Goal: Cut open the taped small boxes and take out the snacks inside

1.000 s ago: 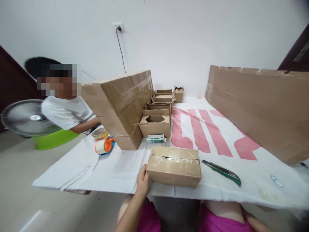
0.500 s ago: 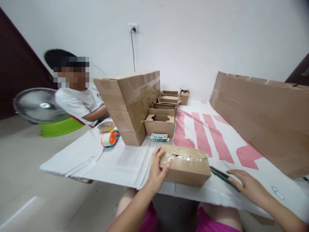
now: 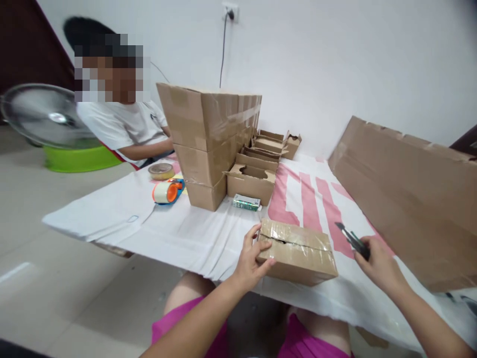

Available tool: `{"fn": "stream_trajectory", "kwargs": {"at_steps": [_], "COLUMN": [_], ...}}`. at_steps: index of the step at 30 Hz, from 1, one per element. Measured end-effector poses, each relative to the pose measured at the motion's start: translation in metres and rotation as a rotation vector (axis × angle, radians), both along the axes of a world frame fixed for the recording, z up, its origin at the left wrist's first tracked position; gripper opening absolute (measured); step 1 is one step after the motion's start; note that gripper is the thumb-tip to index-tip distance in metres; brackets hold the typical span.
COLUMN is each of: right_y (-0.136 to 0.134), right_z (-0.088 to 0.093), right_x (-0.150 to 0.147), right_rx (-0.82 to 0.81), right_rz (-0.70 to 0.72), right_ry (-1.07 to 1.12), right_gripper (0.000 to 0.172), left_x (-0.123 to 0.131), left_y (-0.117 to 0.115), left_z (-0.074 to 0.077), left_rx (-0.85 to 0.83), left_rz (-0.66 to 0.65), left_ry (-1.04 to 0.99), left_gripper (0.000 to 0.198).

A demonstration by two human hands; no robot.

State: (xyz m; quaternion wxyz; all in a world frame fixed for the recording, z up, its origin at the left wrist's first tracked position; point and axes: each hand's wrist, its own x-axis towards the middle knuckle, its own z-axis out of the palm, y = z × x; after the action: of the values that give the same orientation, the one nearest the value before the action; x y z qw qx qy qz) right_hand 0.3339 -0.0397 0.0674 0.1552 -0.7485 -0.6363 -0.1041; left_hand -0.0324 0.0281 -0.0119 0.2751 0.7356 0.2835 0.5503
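A taped cardboard box [image 3: 298, 256] lies near the front edge of the cloth-covered table, a torn slit along the tape on its top. My left hand [image 3: 253, 258] grips its left end, fingers over the top and thumb low on the near side. To the right of the box, my right hand [image 3: 378, 263] is closed around a dark utility knife [image 3: 353, 241] with some green on it. The knife is raised off the table and its tip points up and left, apart from the box. Behind the box lies a small green-and-silver packet [image 3: 246, 202].
Stacked closed cartons [image 3: 206, 149] rise left of several opened boxes [image 3: 251, 181]. A tape dispenser [image 3: 166, 191] and a tape roll [image 3: 161, 171] lie at left. A large cardboard sheet [image 3: 406, 199] stands at right. Another person [image 3: 122, 124] sits beyond the left side, near a fan [image 3: 48, 117].
My right hand has picked the utility knife up from the table and raised it. The box is tilted slightly toward me under my left hand. The view has shifted.
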Motion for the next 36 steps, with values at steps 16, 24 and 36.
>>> {"fn": "stream_trajectory", "kwargs": {"at_steps": [16, 24, 36], "right_y": [0.027, -0.002, 0.011], "right_z": [0.07, 0.071, 0.066], "right_x": [-0.137, -0.094, -0.107], "right_rx": [-0.051, -0.128, -0.057], "right_rz": [0.827, 0.677, 0.76], "right_ry": [-0.446, -0.508, -0.468], "right_gripper": [0.041, 0.068, 0.051], "left_x": [-0.002, 0.003, 0.001], "left_y": [0.0, 0.004, 0.004], "left_z": [0.001, -0.001, 0.0], "left_rx": [0.114, 0.139, 0.122], "left_rz": [0.059, 0.065, 0.085], "left_ry": [0.015, -0.014, 0.026], "left_gripper": [0.03, 0.028, 0.028]}}
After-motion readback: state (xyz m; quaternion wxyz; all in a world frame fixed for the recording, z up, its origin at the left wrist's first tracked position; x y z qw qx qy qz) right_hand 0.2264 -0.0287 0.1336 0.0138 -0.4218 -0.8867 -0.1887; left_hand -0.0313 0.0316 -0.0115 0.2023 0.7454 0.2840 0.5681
